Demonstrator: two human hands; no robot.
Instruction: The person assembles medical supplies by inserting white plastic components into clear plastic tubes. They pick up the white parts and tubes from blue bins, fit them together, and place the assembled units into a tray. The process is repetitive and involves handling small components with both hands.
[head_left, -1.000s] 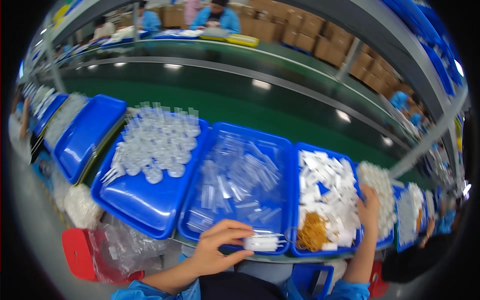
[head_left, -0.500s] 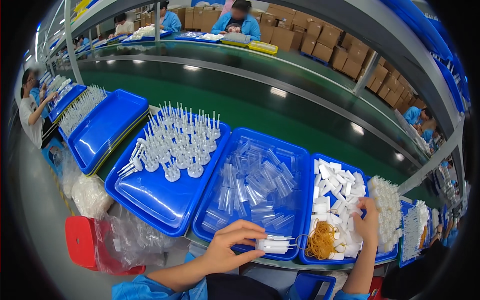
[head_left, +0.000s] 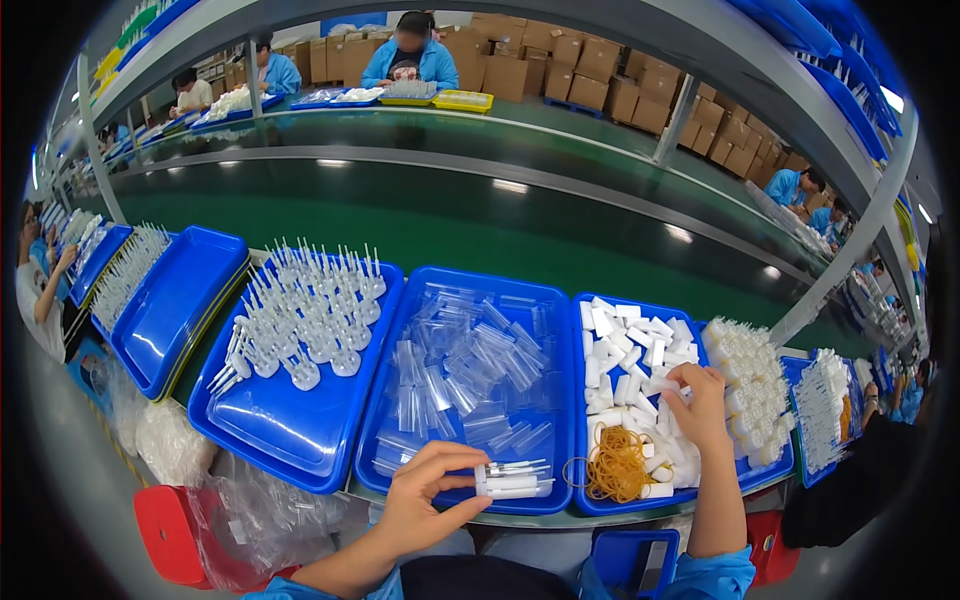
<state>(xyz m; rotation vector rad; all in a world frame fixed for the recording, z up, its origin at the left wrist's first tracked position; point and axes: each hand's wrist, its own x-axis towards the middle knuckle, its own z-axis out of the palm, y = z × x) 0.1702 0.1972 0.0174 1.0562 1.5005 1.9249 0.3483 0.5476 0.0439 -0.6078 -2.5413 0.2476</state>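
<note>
The left hand (head_left: 425, 497) comes in from the lower left, its forearm slanting up to the right, with fingers above and thumb below. Its fingers pinch the left end of a small white bundle (head_left: 515, 480) with slim rods. The bundle sits at the near right corner of the tray of clear tubes (head_left: 550, 405), just inside the near edge as seen from above. Its long axis runs left to right, almost level, roughly along that edge; the thin rod ends point right, toward the neighbouring tray of white blocks (head_left: 600, 506).

The right forearm rises steeply, leaning slightly left. The right hand (head_left: 702, 405) is over the right side of the block tray, knuckles up, fingers bent toward the left; whether they grip a block cannot be told. Rubber bands (head_left: 617, 465) lie heaped at that tray's near left corner, one loop crossing its left edge.
</note>
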